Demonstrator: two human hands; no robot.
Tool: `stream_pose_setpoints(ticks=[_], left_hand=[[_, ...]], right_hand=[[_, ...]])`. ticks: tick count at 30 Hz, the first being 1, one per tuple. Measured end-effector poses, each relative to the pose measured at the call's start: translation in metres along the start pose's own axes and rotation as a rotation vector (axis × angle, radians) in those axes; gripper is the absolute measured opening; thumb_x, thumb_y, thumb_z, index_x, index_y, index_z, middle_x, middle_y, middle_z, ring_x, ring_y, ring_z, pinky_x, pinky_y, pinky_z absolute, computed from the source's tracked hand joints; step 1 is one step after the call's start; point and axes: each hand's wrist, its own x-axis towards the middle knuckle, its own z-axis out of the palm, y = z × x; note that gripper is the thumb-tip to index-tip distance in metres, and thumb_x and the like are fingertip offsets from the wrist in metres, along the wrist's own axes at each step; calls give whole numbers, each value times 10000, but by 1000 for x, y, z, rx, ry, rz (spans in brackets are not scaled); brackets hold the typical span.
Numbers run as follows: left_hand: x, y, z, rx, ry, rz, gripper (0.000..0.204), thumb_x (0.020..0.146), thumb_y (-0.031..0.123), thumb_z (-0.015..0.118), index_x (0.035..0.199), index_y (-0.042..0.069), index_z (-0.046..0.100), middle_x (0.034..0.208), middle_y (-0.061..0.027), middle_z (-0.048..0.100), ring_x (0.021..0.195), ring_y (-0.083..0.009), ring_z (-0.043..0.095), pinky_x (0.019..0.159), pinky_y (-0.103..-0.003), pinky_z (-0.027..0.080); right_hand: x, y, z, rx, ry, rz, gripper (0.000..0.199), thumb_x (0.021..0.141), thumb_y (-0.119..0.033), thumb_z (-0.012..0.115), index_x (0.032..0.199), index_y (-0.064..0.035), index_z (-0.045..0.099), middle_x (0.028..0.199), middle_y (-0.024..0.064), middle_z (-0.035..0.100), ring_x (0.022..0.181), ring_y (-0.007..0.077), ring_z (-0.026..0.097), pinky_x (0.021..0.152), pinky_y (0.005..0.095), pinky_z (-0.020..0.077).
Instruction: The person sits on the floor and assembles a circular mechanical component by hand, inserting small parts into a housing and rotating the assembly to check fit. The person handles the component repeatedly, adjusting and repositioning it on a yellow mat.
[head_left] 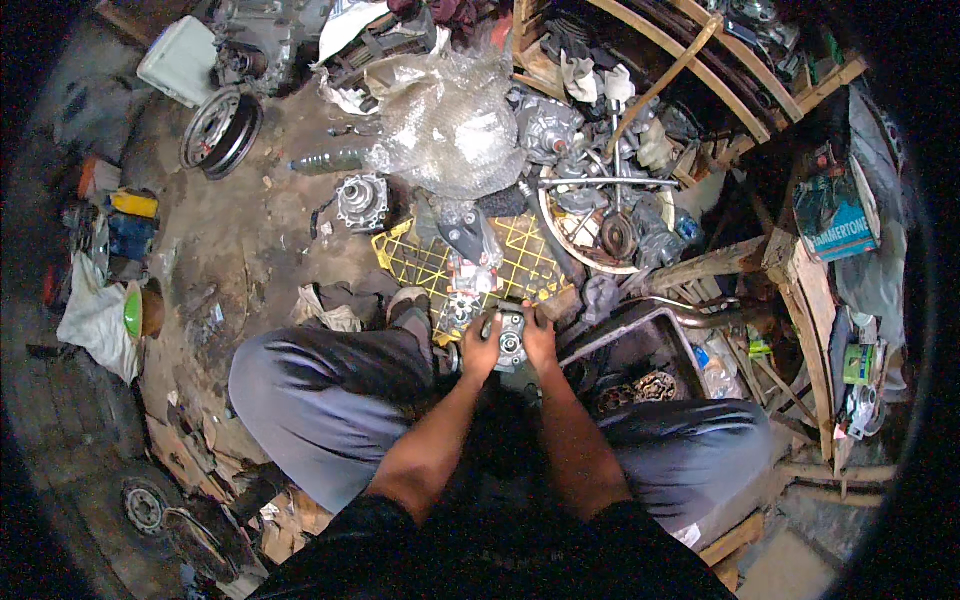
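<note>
Between my legs, my left hand [481,352] and my right hand [541,343] grip a grey metal machine part [510,341] from its two sides. The part has a round bore in its face and looks like a small pump or housing; its exact kind I cannot tell. Fingers of both hands wrap over its far edge and are partly hidden. Just beyond lies a yellow grid [405,258] on a dark backing, with small metal parts and a clear plastic bag [470,272] on it.
A round metal housing [362,201] sits beyond the grid, near bubble wrap [450,125] and a plastic bottle [325,161]. At right are a basin of parts [549,215], a dark tray [690,345] and a wooden frame [800,290]. A wheel rim [212,130] lies far left.
</note>
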Motion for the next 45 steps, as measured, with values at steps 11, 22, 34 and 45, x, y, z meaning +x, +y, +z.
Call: stream_pose_setpoints(ticks=[11, 22, 34, 45], left_hand=[[0, 22, -30, 179, -312, -264, 738, 798, 555, 656, 1285, 15, 529, 1174, -202, 617, 1080, -263, 600, 940, -340, 449], [12, 10, -23, 63, -374, -252, 613, 839, 469, 662, 1320, 113, 526, 1202, -157, 612, 1058, -231, 603, 900, -329, 474], [15, 29, -34, -62, -544, -196, 623, 823, 445, 694, 1335, 138, 514, 1286, -170, 553, 1131, -253, 559, 919, -343, 463], [-3, 30, -56, -217, -537, -492, 622, 855, 354, 686, 1407, 261, 415, 1158, -112, 599, 861, -203, 626, 622, -353, 550]], right_hand=[[-13, -24, -53, 164, -611, 247, 719, 855, -316, 674, 1417, -37, 323, 1318, 185, 479, 1156, 321, 517, 748, 441, 593], [-25, -39, -50, 364, -493, 433, 608, 817, -223, 727, 1334, -40, 464, 1251, 165, 541, 1025, 324, 603, 711, 492, 603], [-6, -3, -42, 98, -386, -9, 573, 833, -210, 701, 1341, -73, 472, 1299, 166, 519, 1077, 316, 577, 843, 435, 526], [-55, -47, -59, -566, -517, -487, 1096, 592, -164, 845, 1480, -283, 214, 1512, 142, 248, 1335, 335, 353, 1070, 392, 358]])
